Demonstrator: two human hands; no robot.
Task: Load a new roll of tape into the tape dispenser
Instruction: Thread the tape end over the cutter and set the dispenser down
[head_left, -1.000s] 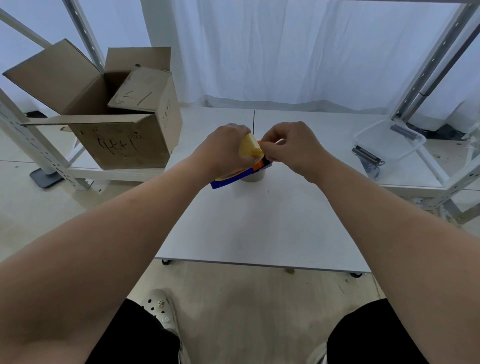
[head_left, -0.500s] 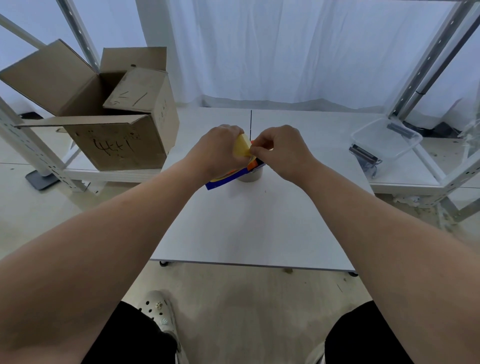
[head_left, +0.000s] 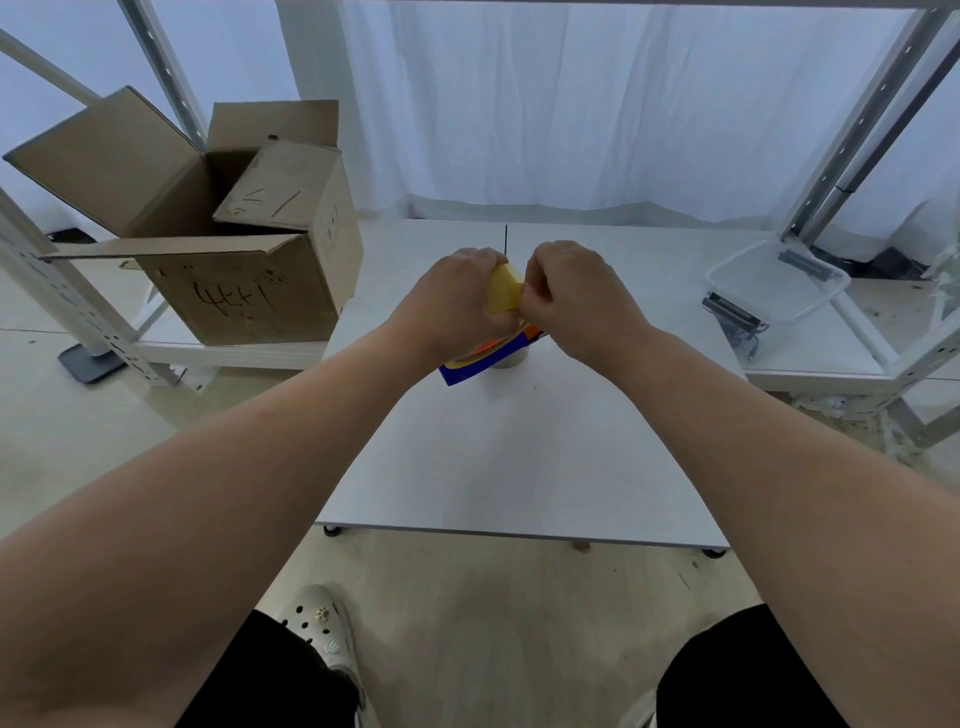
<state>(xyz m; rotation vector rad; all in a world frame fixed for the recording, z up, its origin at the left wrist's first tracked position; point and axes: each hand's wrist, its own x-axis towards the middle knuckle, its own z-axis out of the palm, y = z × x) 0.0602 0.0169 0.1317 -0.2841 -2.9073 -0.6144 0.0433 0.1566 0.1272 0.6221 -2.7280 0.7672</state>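
Above the middle of the white table (head_left: 519, 457), my left hand (head_left: 452, 301) grips a blue and orange tape dispenser (head_left: 483, 358); only its lower edge shows below my fist. A yellowish tape roll (head_left: 503, 288) sits between my two hands. My right hand (head_left: 576, 296) is closed, with its fingers pinched at the roll's right side. A second pale roll (head_left: 511, 358) stands on the table just under the dispenser, mostly hidden.
An open cardboard box (head_left: 249, 244) stands on a low shelf at the left. A clear plastic tub (head_left: 774, 286) and a small metal part (head_left: 732, 317) lie at the right. Metal rack posts (head_left: 852, 135) rise on both sides. White curtains hang behind.
Both hands have stayed together over the table. My right hand has closed in tighter against the yellowish roll, covering more of the dispenser.
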